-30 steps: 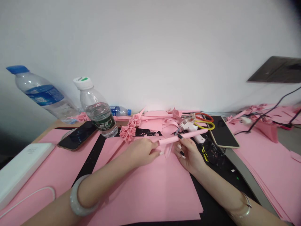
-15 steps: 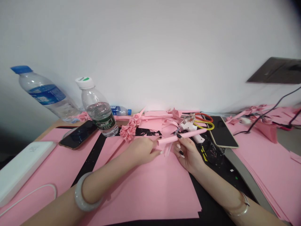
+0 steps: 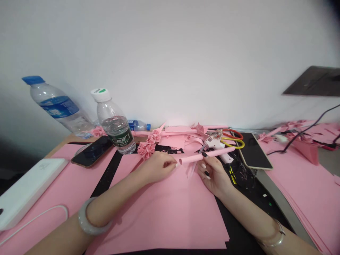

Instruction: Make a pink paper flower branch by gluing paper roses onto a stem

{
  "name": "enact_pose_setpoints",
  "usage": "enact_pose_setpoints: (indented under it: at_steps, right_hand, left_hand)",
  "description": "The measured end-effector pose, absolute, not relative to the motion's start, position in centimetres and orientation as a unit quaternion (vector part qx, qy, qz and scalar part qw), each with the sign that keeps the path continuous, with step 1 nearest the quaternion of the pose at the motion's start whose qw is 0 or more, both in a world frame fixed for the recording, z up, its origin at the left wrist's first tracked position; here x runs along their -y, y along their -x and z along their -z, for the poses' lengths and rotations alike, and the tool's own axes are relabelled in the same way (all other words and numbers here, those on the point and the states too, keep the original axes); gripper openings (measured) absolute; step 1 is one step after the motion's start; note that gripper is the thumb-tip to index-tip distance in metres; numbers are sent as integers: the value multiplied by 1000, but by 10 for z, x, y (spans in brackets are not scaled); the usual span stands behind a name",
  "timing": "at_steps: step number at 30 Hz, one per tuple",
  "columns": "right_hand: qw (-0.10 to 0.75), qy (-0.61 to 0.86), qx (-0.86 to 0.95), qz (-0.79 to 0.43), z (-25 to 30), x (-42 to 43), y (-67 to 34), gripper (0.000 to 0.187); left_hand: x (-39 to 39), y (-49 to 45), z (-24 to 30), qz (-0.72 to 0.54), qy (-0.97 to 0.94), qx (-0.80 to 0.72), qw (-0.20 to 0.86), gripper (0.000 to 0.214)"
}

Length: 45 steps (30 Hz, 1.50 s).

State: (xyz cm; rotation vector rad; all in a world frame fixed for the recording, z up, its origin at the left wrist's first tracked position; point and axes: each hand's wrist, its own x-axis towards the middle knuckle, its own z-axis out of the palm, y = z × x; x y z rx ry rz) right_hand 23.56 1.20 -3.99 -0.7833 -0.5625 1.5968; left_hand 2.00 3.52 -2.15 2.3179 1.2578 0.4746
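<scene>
A thin rolled pink paper tube (image 3: 191, 159) slants up to the right over the pink sheets. My right hand (image 3: 214, 173) is closed on it, with the thumb on top near its middle. The tube's open left end faces my left hand (image 3: 157, 166). That hand is curled, thumb and fingertips drawn together just short of the tube end; whether anything small is between them cannot be seen. A pale translucent strip (image 3: 191, 170) shows below the tube beside my right fingers. Just behind the tube lies a white glue gun (image 3: 214, 142).
Pink sheets (image 3: 170, 219) cover a black mat. Folded pink paper flowers (image 3: 146, 148) lie behind my left hand. A water bottle (image 3: 117, 127), a phone (image 3: 92, 151) and a white box-like device (image 3: 32, 191) stand left; scissors (image 3: 233, 142), a tablet (image 3: 253, 150) and more pink sheets (image 3: 305, 191) lie right.
My left hand has drawn back slightly left from the tube's end, which now shows its round opening. My right hand keeps its hold. The view has shifted a little.
</scene>
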Motion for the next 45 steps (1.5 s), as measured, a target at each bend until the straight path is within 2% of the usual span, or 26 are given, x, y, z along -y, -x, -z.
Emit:
enact_pose_setpoints:
  at_steps: [5, 9, 21, 28, 33, 37, 43, 45]
  right_hand:
    - [591, 340, 243, -690, 41, -12, -237, 30]
    - [589, 339, 248, -690, 42, -12, -237, 30]
    - [589, 338, 251, -690, 42, -12, -236, 32]
    - [587, 341, 244, -692, 40, -12, -235, 37]
    - [588, 342, 239, -693, 39, -12, -236, 38]
    - [591, 341, 237, -692, 39, -12, -236, 37]
    - [594, 336, 240, -691, 41, -12, -236, 37]
    - [595, 333, 243, -689, 41, -12, -236, 37]
  left_hand:
    - [-36, -28, 28, -228, -790, -516, 238, 8]
    - [-32, -32, 29, -240, -777, -526, 250, 16]
    - [-20, -40, 37, -293, -729, -540, 302, 10]
    - [-18, -42, 35, -355, -704, -535, 304, 16]
    - [-35, -36, 13, -412, -689, -538, 257, 14]
    - [-57, -32, -14, -443, -694, -538, 181, 24]
    - [-75, -24, -36, -413, -746, -502, 146, 38]
    - [-68, -15, -42, -378, -776, -495, 104, 42]
